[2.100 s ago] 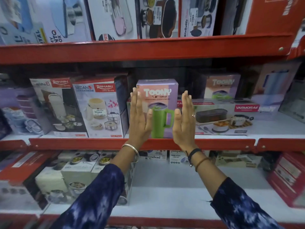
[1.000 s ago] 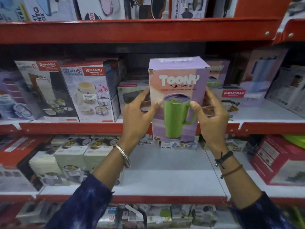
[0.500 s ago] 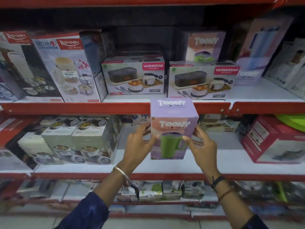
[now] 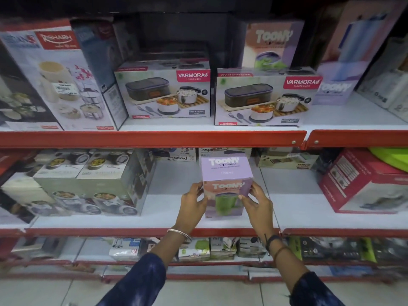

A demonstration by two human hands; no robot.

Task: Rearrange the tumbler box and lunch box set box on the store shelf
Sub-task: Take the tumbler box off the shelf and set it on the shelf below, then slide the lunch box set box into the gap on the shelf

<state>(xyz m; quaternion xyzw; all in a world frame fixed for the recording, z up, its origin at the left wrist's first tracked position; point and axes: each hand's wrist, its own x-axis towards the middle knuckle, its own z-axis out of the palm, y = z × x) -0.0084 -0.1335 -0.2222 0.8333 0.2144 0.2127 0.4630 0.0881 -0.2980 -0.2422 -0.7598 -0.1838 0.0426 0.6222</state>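
The purple Toony tumbler box (image 4: 227,173), with a green tumbler pictured on its front, stands upright on the white lower shelf (image 4: 172,195). My left hand (image 4: 192,202) grips its left side and my right hand (image 4: 258,203) grips its right side. On the shelf above, two Varmora lunch box set boxes lie side by side: the left one (image 4: 163,90) and the right one (image 4: 265,98). Another Toony tumbler box (image 4: 272,44) stands behind the right lunch box set box, its lower part hidden.
A tall Rishabh box (image 4: 57,80) stands at the upper left. Stacked food-container boxes (image 4: 88,184) fill the lower shelf's left side, and a red box (image 4: 364,182) sits at its right. Small boxes (image 4: 183,154) line the back. Red shelf lips (image 4: 152,139) edge each level.
Both hands took the tumbler box off the upper shelf, from in front of the lunch box set boxes, and carried it down onto the lower shelf. My view has tilted downward.
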